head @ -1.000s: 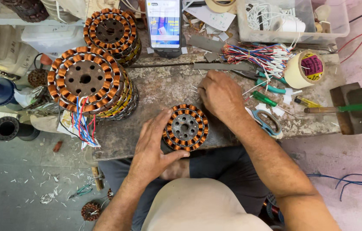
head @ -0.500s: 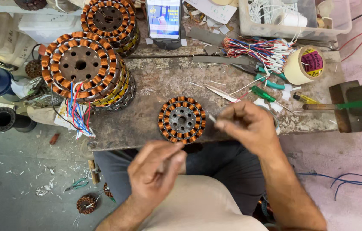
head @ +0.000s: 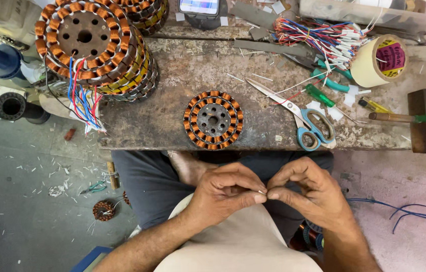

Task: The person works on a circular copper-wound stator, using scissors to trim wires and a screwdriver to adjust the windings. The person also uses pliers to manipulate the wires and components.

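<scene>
Since the earlier frames you brought both hands off the bench and down over your lap, and they met there. A second before, your right hand lay flat on the benchtop beside the small copper coil ring and your left reached toward it; half a second before, each hand was already drawing back separately.

At this moment your left hand (head: pixel 225 194) and your right hand (head: pixel 306 194) were close together, fingertips touching. Thumb and forefinger of each were pressed together, pinching a tiny pale sliver (head: pixel 262 192) between them; it was too small to tell what it was.

The small copper coil ring (head: pixel 213 120) lay flat and untouched on the worn bench (head: pixel 172 75), near its front edge, well apart from your hands. Just to its right lay blue-handled scissors (head: pixel 303 121), blades pointing up and left. Farther right stood a roll of tape (head: pixel 378 61), with a bundle of coloured wires (head: pixel 318 38) above the scissors and green-handled tools (head: pixel 324 83) between them.

At the bench's left end stood a stack of larger coil rings (head: pixel 97 48), with red, blue and white leads (head: pixel 83 103) hanging over the edge. Another small coil (head: pixel 103 210) lay on the floor (head: pixel 26 196) beside your leg.
</scene>
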